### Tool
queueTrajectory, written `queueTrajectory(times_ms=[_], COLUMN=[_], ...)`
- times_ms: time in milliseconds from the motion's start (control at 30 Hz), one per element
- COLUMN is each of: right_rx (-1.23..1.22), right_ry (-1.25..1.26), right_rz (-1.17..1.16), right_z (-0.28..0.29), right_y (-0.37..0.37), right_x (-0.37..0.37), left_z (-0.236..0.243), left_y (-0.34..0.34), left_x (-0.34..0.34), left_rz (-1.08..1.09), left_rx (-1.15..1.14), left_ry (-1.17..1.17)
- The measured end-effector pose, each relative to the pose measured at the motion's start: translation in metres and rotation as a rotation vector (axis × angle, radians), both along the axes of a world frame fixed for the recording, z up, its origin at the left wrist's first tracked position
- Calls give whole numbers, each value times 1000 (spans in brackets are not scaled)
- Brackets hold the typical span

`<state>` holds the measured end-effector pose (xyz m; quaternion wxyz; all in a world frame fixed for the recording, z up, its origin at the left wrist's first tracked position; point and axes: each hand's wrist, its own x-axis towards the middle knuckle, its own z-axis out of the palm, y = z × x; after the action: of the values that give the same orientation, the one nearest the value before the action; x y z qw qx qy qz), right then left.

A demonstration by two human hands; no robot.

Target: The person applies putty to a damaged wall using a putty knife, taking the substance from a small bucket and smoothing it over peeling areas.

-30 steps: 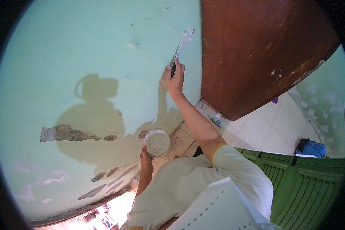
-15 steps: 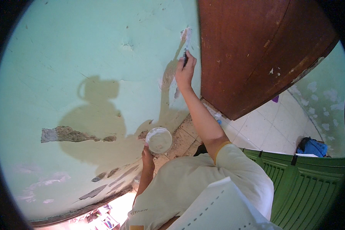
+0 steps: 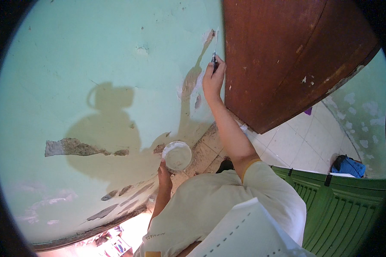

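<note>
My right hand (image 3: 214, 79) grips the dark handle of a putty knife (image 3: 214, 55), whose thin pale blade is near a small chipped, white-smeared patch (image 3: 206, 35) high on the mint-green wall (image 3: 38, 85), just left of a brown wooden door (image 3: 287, 55). Whether the blade touches the plaster is hard to tell. Lower down, my left hand (image 3: 163, 173) holds a round white tub (image 3: 177, 156) with pale, creamy filler inside. Other flaked patches (image 3: 73, 147) show on the wall, along with my shadow.
A green plastic chair or panel (image 3: 330, 205) stands at my right. A blue bag (image 3: 347, 166) lies on the white tiled floor (image 3: 287, 145) near a second patched wall (image 3: 360, 124). Below the door is a dusty floor edge (image 3: 210, 147). Small items show in bright light at the lower left.
My right hand and the knife have moved rightward, toward the door's edge, and a little higher; the blade now appears thin and edge-on. The left hand with the tub shifted only slightly.
</note>
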<state>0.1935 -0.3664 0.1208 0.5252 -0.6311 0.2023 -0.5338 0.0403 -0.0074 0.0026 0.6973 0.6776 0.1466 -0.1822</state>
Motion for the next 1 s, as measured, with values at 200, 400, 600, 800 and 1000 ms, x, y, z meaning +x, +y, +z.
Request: queueTrajectory(times_ms=[200, 400, 600, 800, 1000], right_rx=[-104, -73, -40, 72, -34], right_ry=[161, 151, 67, 48, 116], right_rz=[-16, 51, -56, -24, -63], right_z=[-11, -42, -32, -17, -18], right_y=[4, 43, 13, 3, 4], right_x=[31, 7, 11, 17, 37], left_z=[-5, 5, 0, -11, 12], left_y=[-1, 0, -3, 6, -9], left_x=[-1, -7, -2, -2, -7], left_rz=[-15, -71, -28, -73, -54], left_rx=[-20, -52, -59, -122, -58], left_ry=[-3, 22, 48, 23, 41])
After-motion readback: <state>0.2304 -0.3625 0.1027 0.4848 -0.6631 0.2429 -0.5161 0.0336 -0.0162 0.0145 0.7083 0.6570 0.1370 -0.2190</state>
